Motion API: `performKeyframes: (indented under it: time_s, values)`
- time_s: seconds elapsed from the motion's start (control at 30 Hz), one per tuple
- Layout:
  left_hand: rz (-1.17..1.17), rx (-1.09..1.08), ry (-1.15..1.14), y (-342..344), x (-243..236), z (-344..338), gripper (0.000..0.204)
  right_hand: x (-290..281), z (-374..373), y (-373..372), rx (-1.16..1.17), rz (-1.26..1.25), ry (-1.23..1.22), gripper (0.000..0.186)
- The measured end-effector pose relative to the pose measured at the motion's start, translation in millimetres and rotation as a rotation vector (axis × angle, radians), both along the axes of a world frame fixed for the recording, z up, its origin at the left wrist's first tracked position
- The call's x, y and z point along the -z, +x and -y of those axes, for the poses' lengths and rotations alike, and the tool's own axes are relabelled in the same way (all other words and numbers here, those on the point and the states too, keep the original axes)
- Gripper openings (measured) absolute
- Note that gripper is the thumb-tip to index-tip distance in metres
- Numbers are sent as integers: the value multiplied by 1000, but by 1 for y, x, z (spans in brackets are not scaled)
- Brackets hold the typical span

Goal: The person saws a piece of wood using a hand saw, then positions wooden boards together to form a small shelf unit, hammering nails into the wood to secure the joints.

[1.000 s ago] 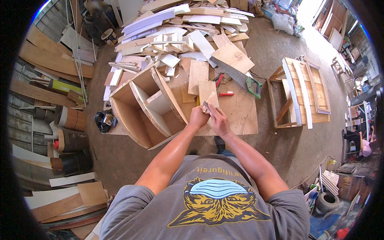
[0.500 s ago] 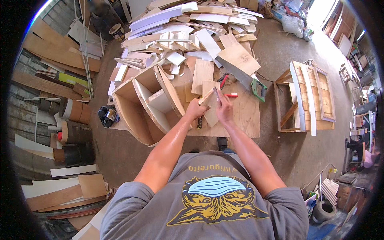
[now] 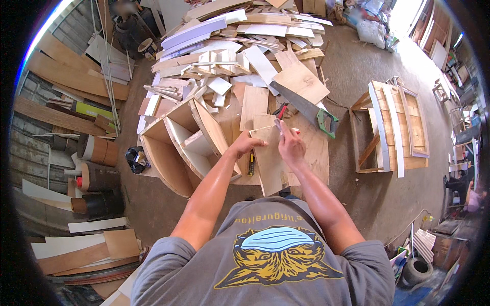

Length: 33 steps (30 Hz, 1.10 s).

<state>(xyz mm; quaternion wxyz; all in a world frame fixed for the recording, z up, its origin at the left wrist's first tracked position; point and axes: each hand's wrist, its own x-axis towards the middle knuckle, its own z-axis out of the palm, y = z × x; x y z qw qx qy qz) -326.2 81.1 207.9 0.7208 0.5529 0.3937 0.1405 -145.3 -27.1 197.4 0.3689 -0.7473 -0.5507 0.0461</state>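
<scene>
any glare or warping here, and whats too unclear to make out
Head view: glare washes out the doorway at upper right; head view: fisheye bends the long boards at left and leaves black corners; head view: the left hand and the wood panel it grips read clearly, but the grey tool in the right hand is too small to identify.

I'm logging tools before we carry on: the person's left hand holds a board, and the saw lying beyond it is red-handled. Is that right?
Not quite: the saw is green-handled, not red-handled, as the head view shows. The left hand does hold a board, and the saw lies beyond it.
</scene>
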Motion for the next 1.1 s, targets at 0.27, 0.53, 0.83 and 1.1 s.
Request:
performKeyframes:
  time_s: [0.27,0.53,0.83,1.1]
  values:
    - [320,-171,-116,-14,-21,15,48,-29,-8,-30,-2,-487,62,42]
    - [383,-435,-282,-47,4,83,55,-61,1,-72,-17,-299,105,41]
    - [337,-426,-175,-95,11,100,33,-42,35,-143,-250,230,89,38]
    - [218,-281,-115,-143,22,105,28,-51,44,-178,-237,135,-20,43]
